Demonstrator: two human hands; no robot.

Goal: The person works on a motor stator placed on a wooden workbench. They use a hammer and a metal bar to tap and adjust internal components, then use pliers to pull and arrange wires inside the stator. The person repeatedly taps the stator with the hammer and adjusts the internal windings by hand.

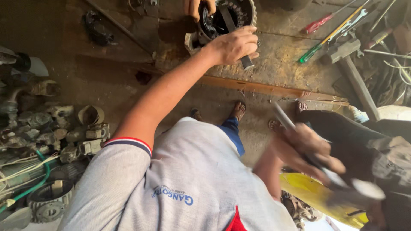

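My left hand [233, 45] reaches out to the workbench and grips a flat dark metal bar [247, 62] that slants into a round dark metal housing with a toothed rim [242, 13]. My right hand [306, 149], blurred by motion, is raised near my body and holds a long hammer-like tool [364, 190] with a pale metal handle. Another person's fingers [195, 6] rest on the housing's far edge at the top of the view.
A red-handled screwdriver [317, 25], a green-handled screwdriver [310, 53] and wrenches lie on the bench [282, 64] to the right. A pile of greasy metal parts [51, 128] and a green hose [38, 182] sit on the floor at left. My sandalled feet [237, 110] stand below the bench edge.
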